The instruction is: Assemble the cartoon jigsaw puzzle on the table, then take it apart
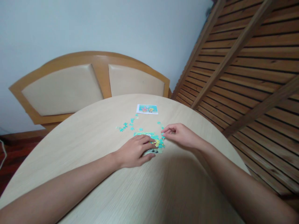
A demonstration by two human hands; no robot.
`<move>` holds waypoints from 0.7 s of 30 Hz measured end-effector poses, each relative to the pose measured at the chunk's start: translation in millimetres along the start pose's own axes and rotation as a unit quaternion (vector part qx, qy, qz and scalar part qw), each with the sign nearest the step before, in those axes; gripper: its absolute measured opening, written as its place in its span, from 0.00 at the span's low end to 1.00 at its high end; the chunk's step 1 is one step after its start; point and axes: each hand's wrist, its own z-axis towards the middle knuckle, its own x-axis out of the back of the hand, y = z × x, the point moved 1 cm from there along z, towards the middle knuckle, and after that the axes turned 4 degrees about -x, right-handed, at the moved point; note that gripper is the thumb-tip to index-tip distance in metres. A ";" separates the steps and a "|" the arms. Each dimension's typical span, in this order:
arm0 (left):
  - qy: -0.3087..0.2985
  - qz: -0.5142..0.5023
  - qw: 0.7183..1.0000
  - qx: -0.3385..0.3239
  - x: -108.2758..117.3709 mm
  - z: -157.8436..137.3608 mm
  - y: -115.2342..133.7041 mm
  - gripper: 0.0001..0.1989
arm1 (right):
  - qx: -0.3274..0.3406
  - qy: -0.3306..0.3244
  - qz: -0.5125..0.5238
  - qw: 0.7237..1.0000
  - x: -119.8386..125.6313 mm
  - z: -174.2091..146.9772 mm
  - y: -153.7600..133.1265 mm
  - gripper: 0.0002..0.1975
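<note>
A partly joined jigsaw puzzle (159, 144) with a yellow cartoon figure on turquoise lies on the table. My left hand (136, 150) rests flat over its left part, fingers spread, and covers much of the picture. At the puzzle's upper right edge, my right hand (179, 134) pinches a small turquoise puzzle piece (163, 136) between thumb and forefinger. Another loose piece (159, 122) lies just beyond those fingers. Whether the pinched piece touches the joined part, I cannot tell.
Several loose turquoise pieces (125, 125) are scattered beyond and left of the puzzle. A picture card (147, 109) lies near the far edge of the round wooden table (93, 174). Behind it stands a padded bench back (70, 88), with a slatted wooden screen (233, 62) at right.
</note>
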 end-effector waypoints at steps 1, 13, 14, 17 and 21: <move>-0.002 0.003 1.000 0.000 0.2 0.2 0.4 0.16 | -0.002 0.002 -0.009 1.000 1.2 -5.1 2.6 0.11; -0.005 0.009 1.000 0.005 -1.4 0.0 -0.5 0.16 | 0.007 -0.027 -0.014 1.000 -2.4 -21.6 11.9 0.11; -0.003 0.008 1.000 0.006 -1.4 0.0 -0.4 0.16 | 0.008 -0.029 -0.016 0.999 -3.1 -21.2 13.1 0.11; 0.000 0.007 1.000 0.008 -1.5 -0.1 -0.3 0.16 | 0.011 -0.022 -0.032 0.999 -4.3 -20.7 15.6 0.10; 0.004 0.003 1.000 0.008 -1.5 -0.2 0.0 0.16 | 0.019 -0.003 -0.062 0.998 -6.0 -20.3 16.2 0.08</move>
